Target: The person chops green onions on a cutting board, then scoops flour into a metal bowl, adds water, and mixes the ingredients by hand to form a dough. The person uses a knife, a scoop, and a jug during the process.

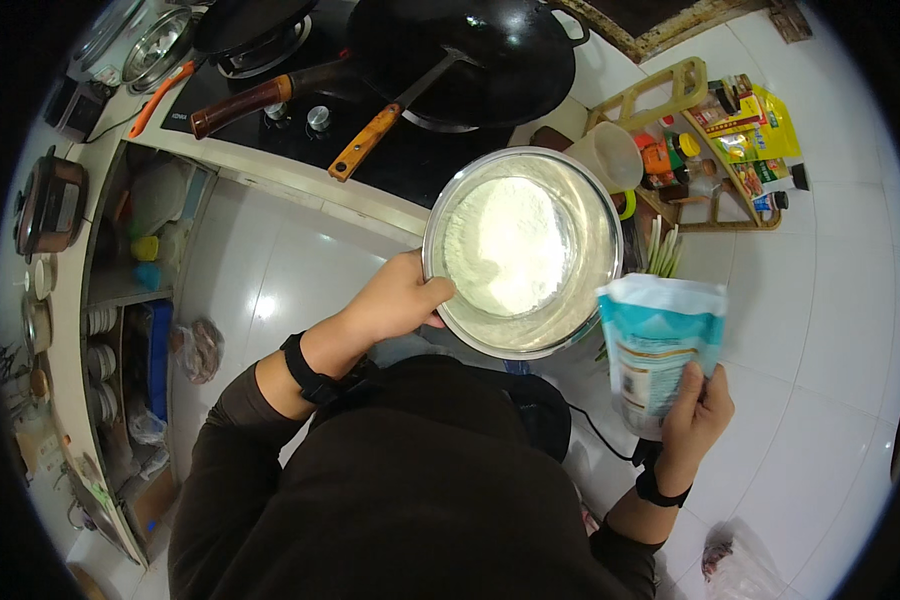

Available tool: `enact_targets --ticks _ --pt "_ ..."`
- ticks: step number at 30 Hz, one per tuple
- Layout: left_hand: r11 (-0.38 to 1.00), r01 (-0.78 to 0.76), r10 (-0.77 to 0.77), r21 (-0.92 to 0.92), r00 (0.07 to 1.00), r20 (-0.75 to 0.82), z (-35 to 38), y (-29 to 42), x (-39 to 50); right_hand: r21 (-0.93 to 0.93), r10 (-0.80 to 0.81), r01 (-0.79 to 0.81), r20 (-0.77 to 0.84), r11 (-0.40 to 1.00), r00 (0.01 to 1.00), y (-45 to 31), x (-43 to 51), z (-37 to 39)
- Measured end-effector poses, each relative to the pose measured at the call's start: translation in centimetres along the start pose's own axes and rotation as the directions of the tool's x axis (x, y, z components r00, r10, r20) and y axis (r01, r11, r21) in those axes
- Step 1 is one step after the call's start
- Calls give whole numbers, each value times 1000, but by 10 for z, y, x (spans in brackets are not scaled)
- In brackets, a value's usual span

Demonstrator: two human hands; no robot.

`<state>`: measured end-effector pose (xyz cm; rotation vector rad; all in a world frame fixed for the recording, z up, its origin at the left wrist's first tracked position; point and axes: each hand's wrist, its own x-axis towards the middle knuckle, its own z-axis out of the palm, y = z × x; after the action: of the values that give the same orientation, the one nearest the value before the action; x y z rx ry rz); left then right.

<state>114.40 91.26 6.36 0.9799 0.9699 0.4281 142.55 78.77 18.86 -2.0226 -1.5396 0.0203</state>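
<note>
My left hand [401,296] grips the rim of a round stainless steel bowl [600,247], thumb over the edge. White powder that looks like flour [506,247] covers much of the bowl's bottom, and glare washes out its middle. In my right hand [697,409] is a teal and white plastic pouch [656,345] bearing print. The pouch stands roughly upright to the right of the bowl, its top edge close to the bowl's rim. Whether its mouth is unsealed, and what is inside, I cannot tell.
Beyond the bowl, a black wok [465,60] and a wooden-handled spatula [371,139] rest on the cooktop [247,142]. Seasoning bottles [675,161] fill a rack [645,94] on the right, near a translucent measuring jug [607,157] and scallions [664,251]. An open cabinet [120,296] lies left.
</note>
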Motion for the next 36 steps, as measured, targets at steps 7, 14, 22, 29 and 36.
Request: enact_targets --ticks 7,14,22,29,36 --pt "1000 -29 28 13 999 27 7 5 9 -42 16 -16 5 999 1000 -6 11 3" --pt "999 -10 7 40 998 64 10 9 14 99 20 -11 -88 995 996 5 18 7" --pt "999 10 -8 -34 998 58 12 11 21 625 168 3 -215 781 962 47 10 7" --pt "993 101 -101 -64 995 13 21 12 35 970 207 144 -184 194 961 94 50 18" --pt "993 37 -45 -111 996 -76 33 12 38 889 384 239 -393 390 835 151 127 0"
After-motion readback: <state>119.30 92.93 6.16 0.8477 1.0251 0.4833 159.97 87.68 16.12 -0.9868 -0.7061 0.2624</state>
